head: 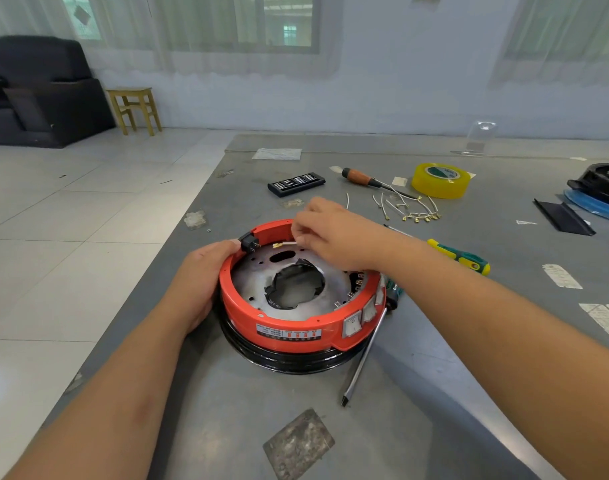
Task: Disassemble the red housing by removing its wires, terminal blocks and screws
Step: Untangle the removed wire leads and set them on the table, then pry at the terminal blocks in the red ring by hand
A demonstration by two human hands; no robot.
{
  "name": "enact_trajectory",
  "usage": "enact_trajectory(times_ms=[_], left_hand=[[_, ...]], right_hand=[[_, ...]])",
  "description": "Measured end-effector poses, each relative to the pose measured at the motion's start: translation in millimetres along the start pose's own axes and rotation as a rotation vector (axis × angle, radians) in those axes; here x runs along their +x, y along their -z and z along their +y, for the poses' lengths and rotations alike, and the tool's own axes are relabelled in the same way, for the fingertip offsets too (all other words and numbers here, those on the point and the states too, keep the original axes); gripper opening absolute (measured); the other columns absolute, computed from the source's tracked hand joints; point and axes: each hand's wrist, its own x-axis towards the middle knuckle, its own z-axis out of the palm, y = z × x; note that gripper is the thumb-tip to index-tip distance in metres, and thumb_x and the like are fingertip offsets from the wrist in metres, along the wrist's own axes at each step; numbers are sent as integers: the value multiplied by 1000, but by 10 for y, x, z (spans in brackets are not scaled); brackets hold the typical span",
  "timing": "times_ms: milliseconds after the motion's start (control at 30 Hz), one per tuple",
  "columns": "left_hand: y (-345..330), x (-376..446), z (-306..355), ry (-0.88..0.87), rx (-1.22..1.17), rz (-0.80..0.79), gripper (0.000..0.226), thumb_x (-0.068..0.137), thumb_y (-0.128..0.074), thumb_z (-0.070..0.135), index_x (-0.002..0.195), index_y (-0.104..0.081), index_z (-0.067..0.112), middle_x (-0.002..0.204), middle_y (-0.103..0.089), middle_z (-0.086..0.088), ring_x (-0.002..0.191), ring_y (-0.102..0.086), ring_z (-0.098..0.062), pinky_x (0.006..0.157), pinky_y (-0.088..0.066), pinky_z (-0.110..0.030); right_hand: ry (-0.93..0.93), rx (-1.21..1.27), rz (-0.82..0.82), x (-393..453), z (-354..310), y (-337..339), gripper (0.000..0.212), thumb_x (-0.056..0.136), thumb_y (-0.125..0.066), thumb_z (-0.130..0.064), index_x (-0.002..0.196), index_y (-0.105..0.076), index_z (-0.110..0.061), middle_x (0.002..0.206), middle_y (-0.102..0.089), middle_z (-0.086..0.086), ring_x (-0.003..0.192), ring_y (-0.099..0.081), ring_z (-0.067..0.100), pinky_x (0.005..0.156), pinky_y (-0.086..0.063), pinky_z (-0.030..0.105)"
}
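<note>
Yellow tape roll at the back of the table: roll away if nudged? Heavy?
The yellow tape roll lies flat on its side face on the table, so a nudge would probably slide it, not roll it. Its hollow core suggests it is fairly light. The glossy wrap may be a bit slick to pinch.

Three screwdrivers (363,177), one tape roll (441,180), one housing (296,323).
</note>
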Motion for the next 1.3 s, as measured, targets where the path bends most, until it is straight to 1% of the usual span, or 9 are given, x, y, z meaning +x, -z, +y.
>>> enact_trajectory(times_ms=[167, 267, 400, 600, 800, 1067, 1133, 1200, 1300], left_hand=[[-5, -17, -8, -32, 28, 20, 23, 98, -64, 25, 93, -83, 12, 106, -77, -26, 86, -71, -29, 89, -55, -43], [9, -24, -21, -52, 40, 21, 25, 96, -65, 29, 97, -82, 10, 105, -77, -26, 84, -71, -27, 87, -55, -42], [21, -14, -47, -86, 51, 14, 23, 99, -63, 26, 101, -84, 17, 102, -80, -17, 88, -74, -26, 90, -56, -42], [16, -39, -37, -156, 114, 72, 43, 87, -65, 51, 98, -81, 12, 102, -75, -26, 87, -67, -26, 100, -54, -55], [-25, -45, -14, -228, 147, 142, 30, 103, -61, 42, 92, -84, 26, 93, -81, -7, 102, -73, -37, 99, -57, -56], [9, -58, -29, -280, 150, 117, 27, 105, -59, 34, 99, -83, 25, 98, -81, -1, 100, -75, -27, 98, -58, -50], [-6, -78, 54, -296, 137, 96, 25, 107, -59, 27, 100, -83, 27, 99, -80, 2, 96, -74, -23, 95, -59, -42], [-51, -119, 212, -383, 198, 90, 24, 106, -60, 24, 98, -81, 34, 97, -78, 16, 85, -69, -3, 82, -55, -18], [-232, -275, 493, -555, 481, -39, 14, 97, -64, 40, 104, -76, 42, 100, -70, 35, 91, -63, 14, 77, -41, 0]], right_hand=[[-206, 338, 345, -144, 329, 193, 18, 102, -49, -10, 105, -57, -26, 82, -68, -2, 66, -54, 3, 63, -42, 20], [-393, 460, 436, -140, 544, 201, 26, 102, -45, -4, 101, -65, -22, 86, -67, 3, 70, -58, 8, 68, -50, 25], [-511, 633, 377, -82, 728, 144, 37, 94, -43, 14, 106, -70, -8, 100, -71, 12, 70, -64, 1, 59, -46, 17], [-568, 482, 326, 42, 943, 62, 10, 92, -76, -27, 101, -80, -24, 85, -73, -4, 75, -63, 8, 68, -49, 27], [-721, 397, 114, 349, 1008, -61, 4, 88, -79, -22, 89, -78, -19, 85, -76, 7, 66, -64, 14, 57, -50, 26], [-796, 320, 140, 308, 1136, -217, 21, 95, -70, -32, 99, -78, -14, 89, -77, 8, 80, -72, 25, 81, -62, 39], [-789, 282, 110, 224, 1156, -204, 19, 93, -72, -35, 93, -76, -17, 90, -76, 5, 84, -71, 24, 86, -61, 42], [-755, 259, 46, 176, 1143, -182, 20, 91, -74, -41, 92, -75, -21, 96, -75, 2, 94, -69, 22, 91, -59, 43], [-723, 231, -16, 187, 1084, -163, 28, 90, -74, -45, 101, -76, -20, 97, -72, 1, 93, -66, 20, 84, -57, 36]])
